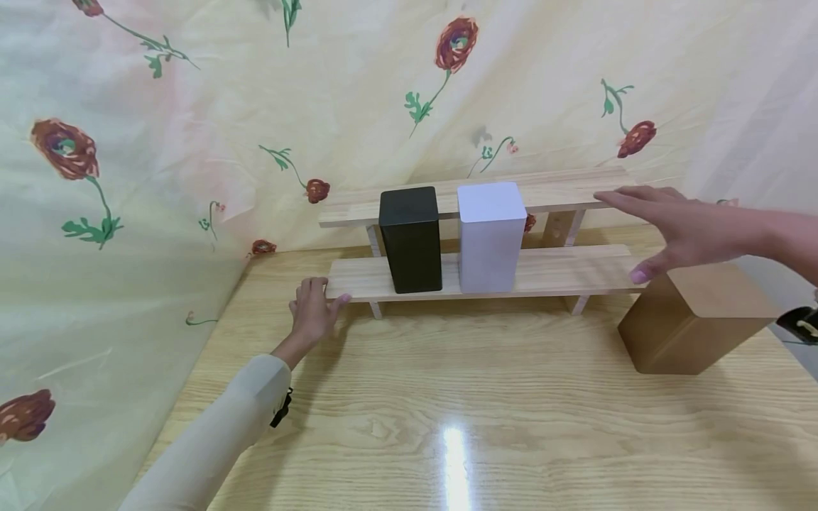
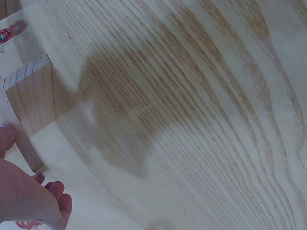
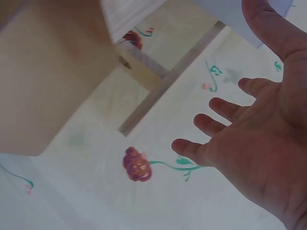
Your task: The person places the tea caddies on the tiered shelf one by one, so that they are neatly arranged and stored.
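Observation:
A two-tier wooden shelf rack (image 1: 575, 266) stands on the table near the back. On its lower tier a black box (image 1: 414, 248) and a white box (image 1: 489, 248) stand upright, side by side. My left hand (image 1: 313, 312) grips the left end of the lower board, thumb at the front edge; in the left wrist view the board's end (image 2: 36, 163) shows between thumb and fingers. My right hand (image 1: 690, 223) hovers by the rack's right end with fingers spread, holding nothing. Below it a brown box (image 1: 677, 333) sits on the table, partly behind the hand in the head view.
The wood-grain table (image 1: 383, 397) stretches in front of the rack. A flower-printed sheet (image 1: 358, 92) hangs close behind the rack and along the left side. The brown box stands near the table's right edge.

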